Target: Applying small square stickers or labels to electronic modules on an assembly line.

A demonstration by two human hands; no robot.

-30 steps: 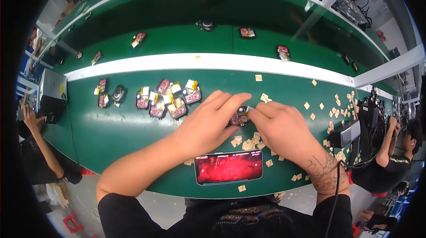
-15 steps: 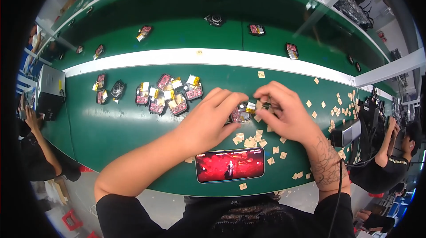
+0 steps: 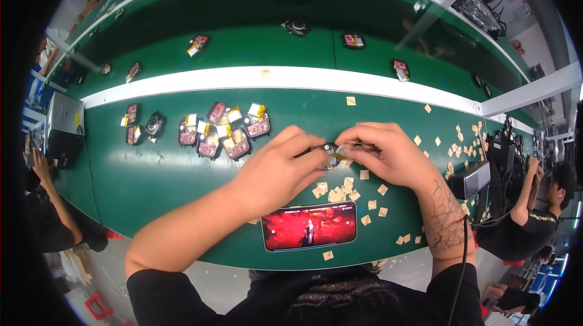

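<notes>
My left hand (image 3: 290,159) is closed around the left side of a small open watch case (image 3: 328,165), low over the green table. A silver battery with yellow tape (image 3: 340,152) sticks up from the case's right side. My right hand (image 3: 385,153) pinches that battery between thumb and fingers; something thin and dark shows between them, too hidden to name. Left of my hands lies a cluster of similar open watch cases (image 3: 235,145) with red boards and batteries. Small beige paper squares (image 3: 336,193) are scattered just below the held case.
A phone (image 3: 310,227) playing a red video lies near the table's front edge. More beige squares (image 3: 460,137) and a grey-black box-shaped device (image 3: 472,180) are at the right. Beyond a white rail (image 3: 243,75), watch parts lie on a green belt. Co-workers sit on both sides.
My right hand has closed in on the battery, its fingers now lower and tighter together. The left fingers have shifted further over the case. The view has moved slightly.
</notes>
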